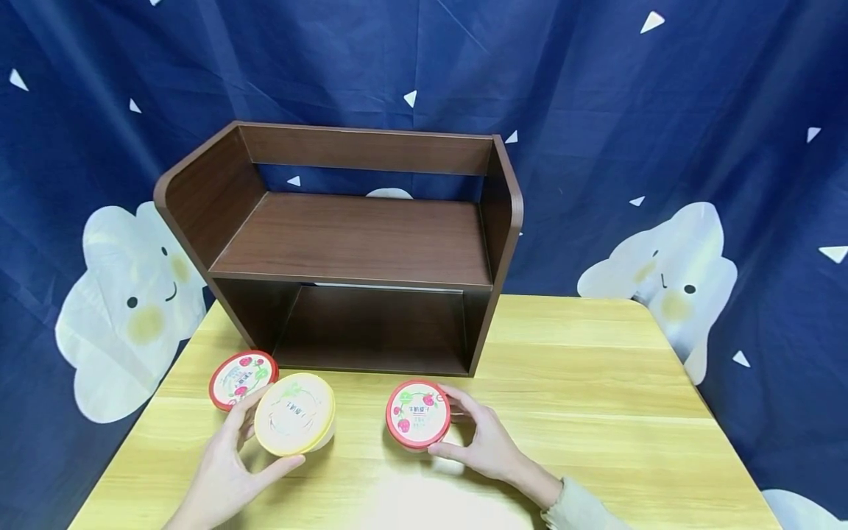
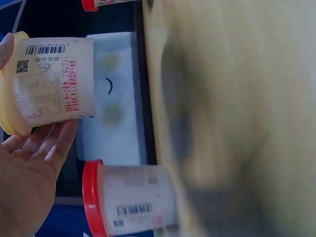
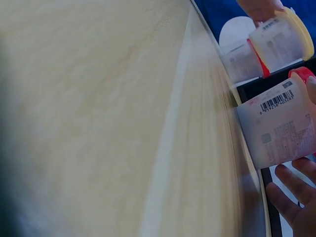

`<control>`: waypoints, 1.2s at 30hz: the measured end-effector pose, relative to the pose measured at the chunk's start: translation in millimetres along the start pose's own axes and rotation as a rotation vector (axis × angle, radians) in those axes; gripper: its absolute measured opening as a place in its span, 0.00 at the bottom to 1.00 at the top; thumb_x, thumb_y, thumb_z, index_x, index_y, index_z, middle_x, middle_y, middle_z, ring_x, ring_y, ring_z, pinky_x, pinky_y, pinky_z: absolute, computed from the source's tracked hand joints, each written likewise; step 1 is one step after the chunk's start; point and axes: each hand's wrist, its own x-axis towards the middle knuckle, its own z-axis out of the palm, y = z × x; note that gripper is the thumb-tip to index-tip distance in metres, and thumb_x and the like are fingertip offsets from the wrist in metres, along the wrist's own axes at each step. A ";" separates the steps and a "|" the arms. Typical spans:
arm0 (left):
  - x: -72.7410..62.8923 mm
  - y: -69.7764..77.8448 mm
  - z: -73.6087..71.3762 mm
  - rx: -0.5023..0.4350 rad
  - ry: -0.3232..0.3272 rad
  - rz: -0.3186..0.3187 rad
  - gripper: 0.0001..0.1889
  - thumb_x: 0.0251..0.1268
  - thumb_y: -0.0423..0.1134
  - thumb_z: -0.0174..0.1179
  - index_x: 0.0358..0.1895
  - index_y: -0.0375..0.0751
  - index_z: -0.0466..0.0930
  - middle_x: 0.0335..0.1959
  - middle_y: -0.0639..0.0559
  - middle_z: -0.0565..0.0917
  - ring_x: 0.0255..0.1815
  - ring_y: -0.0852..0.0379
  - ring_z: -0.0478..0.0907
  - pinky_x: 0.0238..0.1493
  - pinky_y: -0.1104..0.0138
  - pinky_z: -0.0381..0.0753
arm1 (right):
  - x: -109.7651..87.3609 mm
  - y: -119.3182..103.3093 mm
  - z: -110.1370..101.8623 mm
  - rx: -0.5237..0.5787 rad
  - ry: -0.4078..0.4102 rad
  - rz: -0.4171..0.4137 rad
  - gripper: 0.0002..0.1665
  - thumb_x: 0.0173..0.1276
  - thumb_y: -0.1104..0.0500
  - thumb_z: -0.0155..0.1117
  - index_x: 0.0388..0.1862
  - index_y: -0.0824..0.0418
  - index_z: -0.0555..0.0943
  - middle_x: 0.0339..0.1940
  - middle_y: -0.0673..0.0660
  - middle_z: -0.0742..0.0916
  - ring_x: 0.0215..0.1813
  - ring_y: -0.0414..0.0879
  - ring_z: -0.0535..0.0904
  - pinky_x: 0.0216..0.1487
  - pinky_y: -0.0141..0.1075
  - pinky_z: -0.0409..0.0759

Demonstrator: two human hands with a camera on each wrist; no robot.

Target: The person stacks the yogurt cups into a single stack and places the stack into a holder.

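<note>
A paper cup with a yellow lid [image 1: 294,414] is held up between the thumb and fingers of my left hand [image 1: 218,475]. In the left wrist view the printed side of the yellow-lidded cup [image 2: 54,81] shows, off the table. My right hand [image 1: 486,445] grips a red-lidded cup [image 1: 419,414] with strawberry pictures, thumb at the near side and fingers at the far side. Whether its base touches the table I cannot tell. A second red-lidded cup [image 1: 244,379] stands on the table beside the left hand, partly covered by it and the yellow-lidded cup.
A dark brown two-tier shelf [image 1: 351,239] stands at the back of the light wooden table [image 1: 583,397], just behind the cups. Behind it hangs a blue curtain [image 1: 563,96] with white clouds and triangles. Table surface stretches to the right of the shelf.
</note>
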 end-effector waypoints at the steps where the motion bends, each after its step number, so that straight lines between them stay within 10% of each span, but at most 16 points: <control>1: 2.4 1.6 1.1 -0.010 -0.003 0.019 0.58 0.38 0.38 0.89 0.78 0.49 0.64 0.65 0.82 0.69 0.59 0.87 0.68 0.58 0.93 0.64 | 0.2 0.3 0.1 0.003 -0.001 0.001 0.51 0.58 0.51 0.86 0.78 0.51 0.71 0.63 0.55 0.88 0.62 0.42 0.86 0.63 0.38 0.87; 20: 28.9 27.2 19.0 -0.069 -0.064 0.151 0.56 0.37 0.41 0.90 0.76 0.52 0.68 0.66 0.58 0.79 0.58 0.80 0.76 0.59 0.88 0.72 | 1.0 -1.1 -1.4 0.012 -0.001 0.006 0.51 0.57 0.52 0.86 0.77 0.52 0.72 0.61 0.55 0.89 0.60 0.40 0.85 0.60 0.37 0.88; 36: 45.5 48.4 29.2 -0.067 -0.176 0.154 0.54 0.42 0.50 0.88 0.76 0.61 0.65 0.66 0.60 0.81 0.61 0.67 0.79 0.61 0.72 0.84 | 2.5 -0.2 -1.7 0.015 -0.006 0.011 0.50 0.57 0.51 0.86 0.77 0.51 0.72 0.60 0.54 0.89 0.59 0.39 0.85 0.60 0.36 0.88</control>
